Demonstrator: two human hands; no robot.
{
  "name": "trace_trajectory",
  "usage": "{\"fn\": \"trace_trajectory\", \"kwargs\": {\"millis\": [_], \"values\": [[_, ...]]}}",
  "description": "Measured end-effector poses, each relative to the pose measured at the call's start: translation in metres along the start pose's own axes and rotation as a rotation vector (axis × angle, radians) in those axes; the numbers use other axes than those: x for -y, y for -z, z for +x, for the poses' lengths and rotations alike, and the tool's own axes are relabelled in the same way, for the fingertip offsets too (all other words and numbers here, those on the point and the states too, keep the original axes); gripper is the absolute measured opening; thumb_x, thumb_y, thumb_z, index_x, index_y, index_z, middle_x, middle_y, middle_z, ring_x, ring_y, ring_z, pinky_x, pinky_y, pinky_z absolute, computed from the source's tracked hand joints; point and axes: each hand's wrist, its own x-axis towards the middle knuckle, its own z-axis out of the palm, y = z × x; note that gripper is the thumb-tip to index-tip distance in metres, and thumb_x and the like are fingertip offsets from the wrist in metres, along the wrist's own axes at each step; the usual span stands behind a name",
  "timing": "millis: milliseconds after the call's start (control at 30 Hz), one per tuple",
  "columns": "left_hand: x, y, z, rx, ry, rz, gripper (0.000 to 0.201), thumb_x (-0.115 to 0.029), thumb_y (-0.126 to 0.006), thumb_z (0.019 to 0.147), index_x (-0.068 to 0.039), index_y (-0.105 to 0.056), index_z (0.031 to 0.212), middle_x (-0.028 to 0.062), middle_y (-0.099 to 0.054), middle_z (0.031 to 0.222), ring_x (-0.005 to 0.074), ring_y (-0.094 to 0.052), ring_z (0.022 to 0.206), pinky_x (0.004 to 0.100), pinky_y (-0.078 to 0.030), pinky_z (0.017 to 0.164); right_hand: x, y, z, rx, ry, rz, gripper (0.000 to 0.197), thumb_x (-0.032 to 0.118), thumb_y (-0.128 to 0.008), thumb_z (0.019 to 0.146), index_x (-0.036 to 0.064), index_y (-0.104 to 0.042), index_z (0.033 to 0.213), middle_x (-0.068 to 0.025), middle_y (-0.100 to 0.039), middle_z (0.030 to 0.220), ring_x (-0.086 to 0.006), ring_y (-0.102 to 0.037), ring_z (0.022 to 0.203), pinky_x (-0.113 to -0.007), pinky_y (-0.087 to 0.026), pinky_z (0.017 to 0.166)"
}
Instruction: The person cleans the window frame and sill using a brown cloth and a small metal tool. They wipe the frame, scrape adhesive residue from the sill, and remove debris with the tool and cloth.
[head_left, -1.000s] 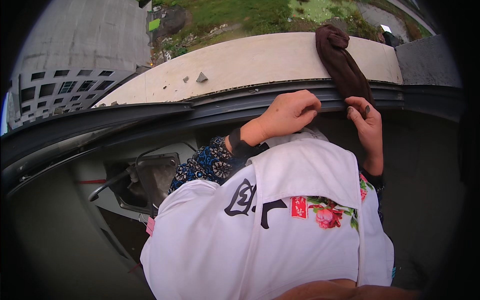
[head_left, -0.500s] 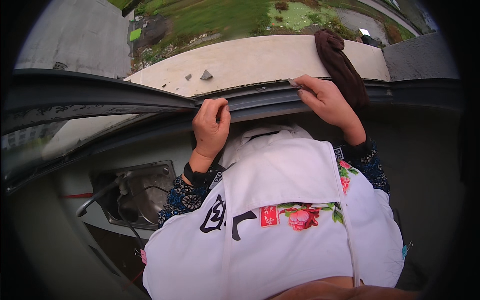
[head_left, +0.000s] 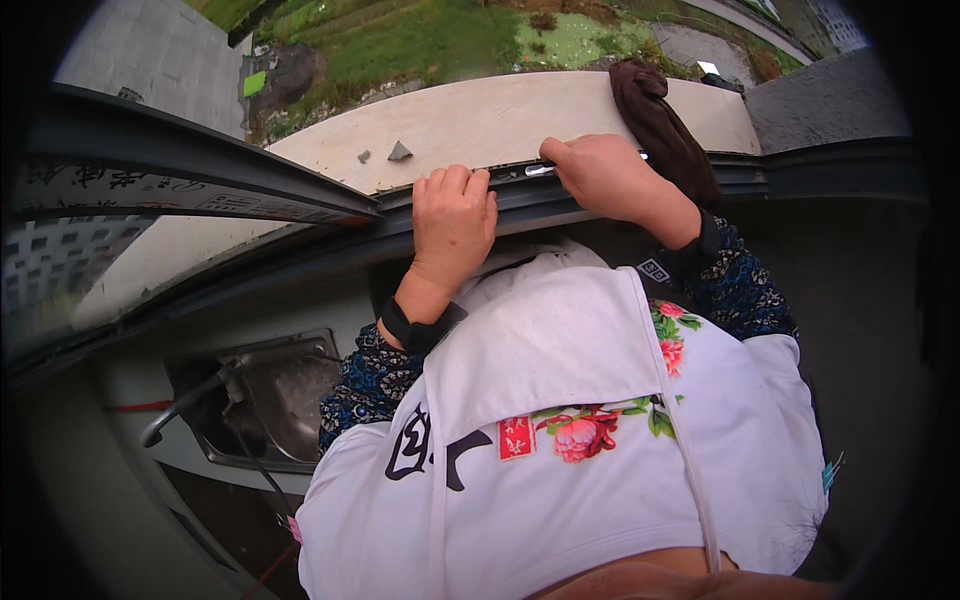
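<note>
Evidently right hand (head_left: 608,175) grips a slim, shiny metal tool (head_left: 540,170) at dark-grey metal window track (head_left: 535,206); left hand (head_left: 452,222) curls over track, grasp unclear. Loose grip could send tool over cream outer ledge (head_left: 500,120).

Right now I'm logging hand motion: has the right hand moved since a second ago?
Yes: the right hand has moved left along the window track, away from the gray wall.

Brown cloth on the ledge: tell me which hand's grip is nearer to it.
Right. The right grip is just left of the brown cloth, holding a shiny metal tool; the left grip is farther off to its left, at the window track.
</note>
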Motion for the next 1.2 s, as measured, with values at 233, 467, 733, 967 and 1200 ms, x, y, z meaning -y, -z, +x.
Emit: {"fn": "trace_trajectory", "kwargs": {"millis": [233, 467, 733, 967, 1200], "values": [[-0.010, -0.009, 0.001, 0.021, 0.024, 0.046, 0.023, -0.013, -0.071, 0.082, -0.007, -0.067, 0.104, 0.0092, -0.058, 0.093, 0.0301, -0.056, 0.094, 0.0427, -0.042, 0.083, -0.006, -0.004, 0.005, -0.087, 0.137, 0.030, 0.007, 0.006, -0.061, 0.081, 0.0046, -0.064, 0.087, -0.0158, -0.067, 0.080, -0.0390, -0.067, 0.077, -0.049, -0.052, 0.066], [-0.014, -0.017, -0.001, -0.006, 0.036, 0.041, 0.021, -0.012, -0.071, 0.082, -0.007, -0.067, 0.102, 0.0093, -0.056, 0.093, 0.0301, -0.055, 0.094, 0.0426, -0.041, 0.084, 0.004, -0.007, 0.021, -0.016, 0.211, -0.067, 0.008, 0.009, -0.064, 0.080, 0.0068, -0.069, 0.086, -0.0137, -0.068, 0.082, -0.0364, -0.069, 0.079, -0.046, -0.056, 0.068], [-0.017, -0.021, -0.002, -0.066, 0.078, 0.030, 0.018, -0.010, -0.070, 0.083, -0.007, -0.068, 0.100, 0.0083, -0.057, 0.093, 0.0290, -0.055, 0.094, 0.0417, -0.040, 0.083, 0.008, -0.015, 0.028, -0.009, 0.210, 0.040, 0.012, 0.007, -0.064, 0.080, 0.0078, -0.067, 0.091, -0.0135, -0.068, 0.085, -0.0370, -0.068, 0.081, -0.047, -0.054, 0.070], [-0.018, -0.021, 0.002, -0.092, 0.095, 0.037, 0.017, -0.010, -0.068, 0.084, -0.008, -0.069, 0.101, 0.0079, -0.058, 0.092, 0.0290, -0.057, 0.092, 0.0413, -0.041, 0.082, -0.001, -0.030, 0.031, -0.040, 0.166, 0.216, 0.010, 0.008, -0.063, 0.081, 0.0070, -0.066, 0.090, -0.0139, -0.069, 0.085, -0.0380, -0.067, 0.083, -0.047, -0.053, 0.073], [-0.005, 0.013, 0.044, -0.397, 0.199, -0.008, 0.027, -0.006, -0.068, 0.087, -0.005, -0.066, 0.114, 0.0080, -0.062, 0.098, 0.0288, -0.060, 0.091, 0.0416, -0.048, 0.080, -0.051, 0.005, 0.077, -0.110, -0.005, 1.050, 0.011, 0.007, -0.061, 0.087, 0.0038, -0.068, 0.095, -0.0039, -0.068, 0.081, -0.0156, -0.062, 0.066, -0.031, -0.049, 0.059]]}}
